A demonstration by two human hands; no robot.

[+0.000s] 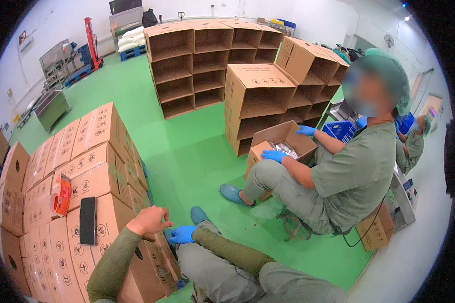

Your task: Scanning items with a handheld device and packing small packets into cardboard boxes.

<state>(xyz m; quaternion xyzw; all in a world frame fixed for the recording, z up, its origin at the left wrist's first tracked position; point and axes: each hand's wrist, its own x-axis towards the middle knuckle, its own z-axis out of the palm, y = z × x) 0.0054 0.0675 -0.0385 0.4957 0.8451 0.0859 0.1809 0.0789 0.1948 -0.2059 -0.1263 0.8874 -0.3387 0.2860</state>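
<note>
My left hand point(149, 222) is bare and hovers beside the near edge of the stacked cartons point(93, 227). Its fingers curl inward, and nothing shows in them. Gloved in blue, my right hand point(182, 235) lies by my knee with its fingers loosely stretched and holds nothing. A black phone point(88, 221) lies on top of the stack, left of my left hand. Just beyond it is an orange tape dispenser point(62, 196). Across from me, a seated co-worker point(356, 156) rests both blue-gloved hands on an open carton point(280, 146) with silvery packs point(285, 149) inside.
Empty cartons point(268, 93) stand on their sides in tall stacks ahead, openings facing this way. A blue crate point(339, 130) sits behind the co-worker. Another carton point(375, 227) is on the green floor point(197, 161) at right. A red lift point(92, 43) stands far left.
</note>
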